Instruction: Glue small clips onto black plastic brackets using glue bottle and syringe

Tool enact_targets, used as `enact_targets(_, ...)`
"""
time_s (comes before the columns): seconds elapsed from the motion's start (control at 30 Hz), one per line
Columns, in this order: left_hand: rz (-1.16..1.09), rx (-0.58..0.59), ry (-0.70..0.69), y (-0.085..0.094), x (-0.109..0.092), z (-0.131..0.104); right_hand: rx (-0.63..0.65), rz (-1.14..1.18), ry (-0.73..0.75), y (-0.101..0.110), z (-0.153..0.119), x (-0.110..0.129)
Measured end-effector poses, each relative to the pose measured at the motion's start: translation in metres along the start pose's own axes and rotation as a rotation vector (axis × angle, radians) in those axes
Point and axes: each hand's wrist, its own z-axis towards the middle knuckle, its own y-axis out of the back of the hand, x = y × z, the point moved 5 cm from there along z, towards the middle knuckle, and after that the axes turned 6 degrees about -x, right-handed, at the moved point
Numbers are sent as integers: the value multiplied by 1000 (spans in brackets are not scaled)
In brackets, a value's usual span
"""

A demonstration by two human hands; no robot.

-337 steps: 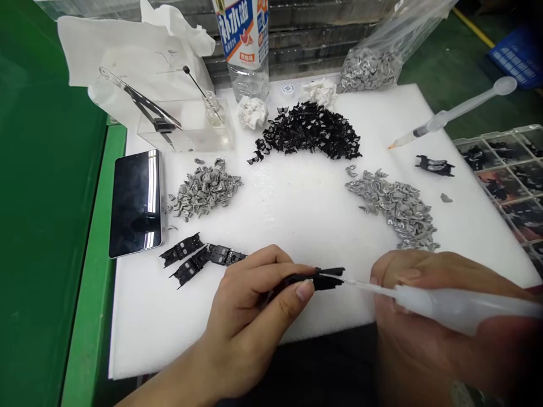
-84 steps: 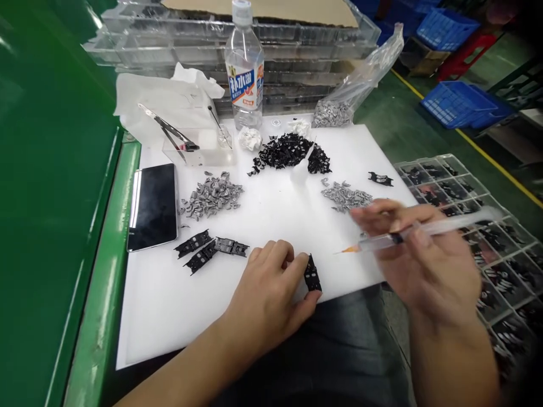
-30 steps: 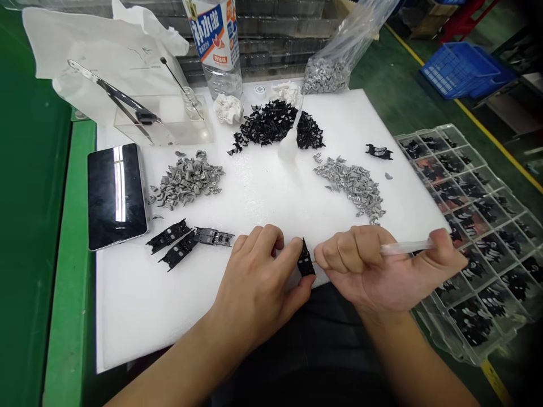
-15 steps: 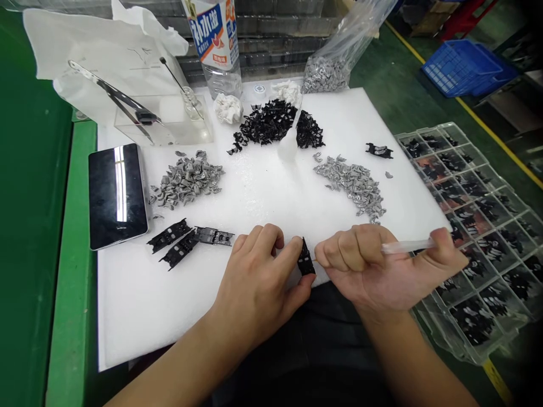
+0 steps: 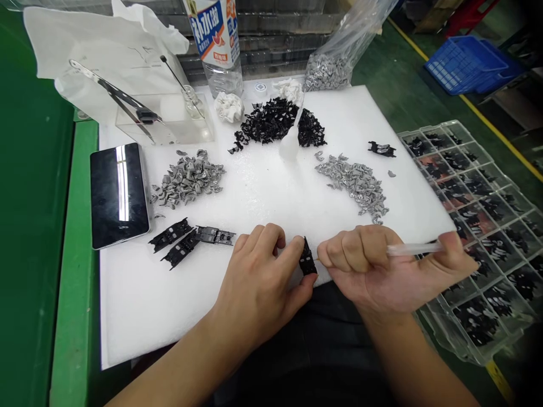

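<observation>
Black clip (image 5: 307, 263) stands pinched in the left hand (image 5: 259, 282) at the foam pad's (image 5: 271, 198) near edge; the right hand (image 5: 384, 271) grips a syringe (image 5: 413, 248) beside it.

The only readable text stands on the label of the clear plastic drink bottle (image 5: 215, 42) at the upper middle of the frame: large white Chinese characters 补水啦 on a blue band, cut off by the top edge. A small orange tag below them carries characters too small to read.
</observation>
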Motion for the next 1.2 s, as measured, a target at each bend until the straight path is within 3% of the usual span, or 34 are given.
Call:
enact_targets(0.37, 0, 7, 4, 0, 0, 0, 6, -35, -2, 0, 1, 3)
enact_targets(0.53, 2, 9, 4, 0, 0, 2, 70, -71, 4, -2, 0, 2)
enact_targets(0.93, 1, 9, 6, -2, 1, 1, 45, -20, 82, 1, -3, 1)
enact_targets(1.2, -11, -16, -1, 1, 1, 0, 79, -206, 35, -9, -8, 1)
